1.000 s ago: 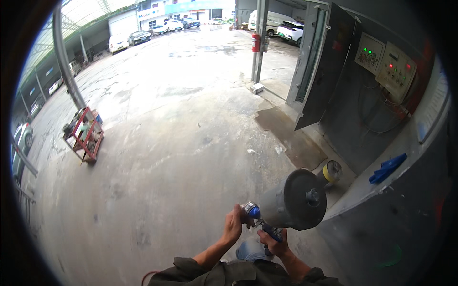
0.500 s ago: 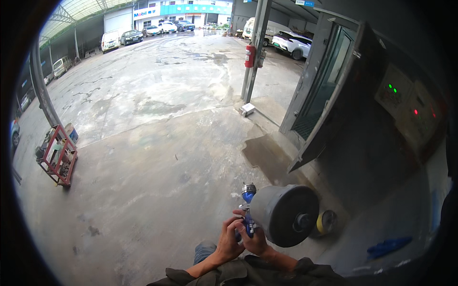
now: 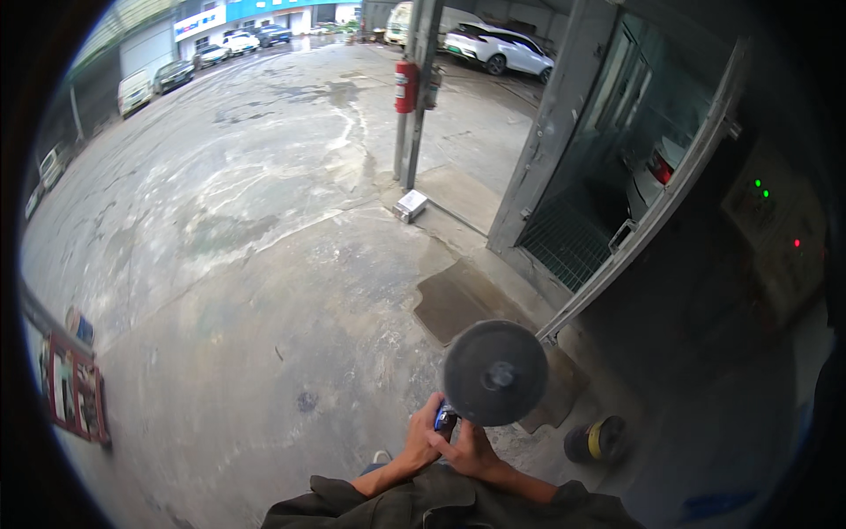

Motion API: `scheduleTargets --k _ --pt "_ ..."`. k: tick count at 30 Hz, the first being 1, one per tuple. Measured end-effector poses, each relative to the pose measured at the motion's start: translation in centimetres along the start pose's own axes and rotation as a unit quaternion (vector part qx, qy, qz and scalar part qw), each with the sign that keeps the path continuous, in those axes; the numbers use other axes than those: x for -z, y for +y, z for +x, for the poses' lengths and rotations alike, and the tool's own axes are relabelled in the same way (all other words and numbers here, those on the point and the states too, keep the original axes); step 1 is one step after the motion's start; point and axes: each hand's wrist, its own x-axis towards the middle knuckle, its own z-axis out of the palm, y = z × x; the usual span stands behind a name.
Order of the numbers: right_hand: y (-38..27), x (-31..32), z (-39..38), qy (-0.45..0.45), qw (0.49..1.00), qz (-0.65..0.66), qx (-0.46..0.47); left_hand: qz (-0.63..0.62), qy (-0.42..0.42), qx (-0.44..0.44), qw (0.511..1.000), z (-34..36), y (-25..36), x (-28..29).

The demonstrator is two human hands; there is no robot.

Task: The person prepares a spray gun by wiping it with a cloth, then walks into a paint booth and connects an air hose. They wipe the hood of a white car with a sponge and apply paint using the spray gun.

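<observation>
A paint spray gun (image 3: pixel 445 420) with a blue-and-dark handle is held in front of me, close to my body. Its large dark round cup (image 3: pixel 480 388) hides the gun's front, with the lid and centre knob facing me. My left hand (image 3: pixel 421 437) is closed around the left side of the handle. Wrapped on the handle from the right, below the cup, is my right hand (image 3: pixel 471 451). Both hands touch at the grip; the fingers on the far side are hidden.
On the right a grey door (image 3: pixel 648 225) stands ajar, with a car (image 3: pixel 648 181) inside the room. A dark can with a yellow band (image 3: pixel 596 439) sits on the floor. Ahead are a white box (image 3: pixel 411 206) and a post with a red extinguisher (image 3: pixel 405 86). A red trolley (image 3: pixel 77 388) is far left.
My view has turned right, showing more of the doorway. The spray gun has swung so its cup now covers its front end. Both hands stay on the handle.
</observation>
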Motion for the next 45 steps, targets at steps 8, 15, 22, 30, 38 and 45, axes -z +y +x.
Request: scheduleTargets --k 8,15,22,30,38,45 --pt "14.7 14.4 17.6 0.2 0.976 0.079 -0.046 0.03 0.1 -0.023 0.994 26.2 -6.8 -2.4" --pt "28.6 36.6 28.6 0.472 0.878 0.015 -0.078 0.005 0.124 -0.085 0.989 48.4 -8.5 -8.0" --pt "35.2 49.0 31.1 0.701 0.712 -0.025 -0.035 0.044 -0.036 -0.028 0.998 67.5 -10.3 -18.4" --pt "37.5 53.8 36.6 0.89 0.445 0.069 -0.07 -0.001 -0.211 -0.06 0.976 88.7 -11.3 -35.9" --pt "40.3 53.4 32.2 0.948 0.31 -0.048 -0.059 0.005 -0.364 -0.199 0.91 105.5 -14.1 -59.3" --pt "37.3 63.3 37.2 0.98 0.053 -0.15 -0.122 -0.003 -0.493 -0.15 0.857 116.6 -10.3 -79.8"
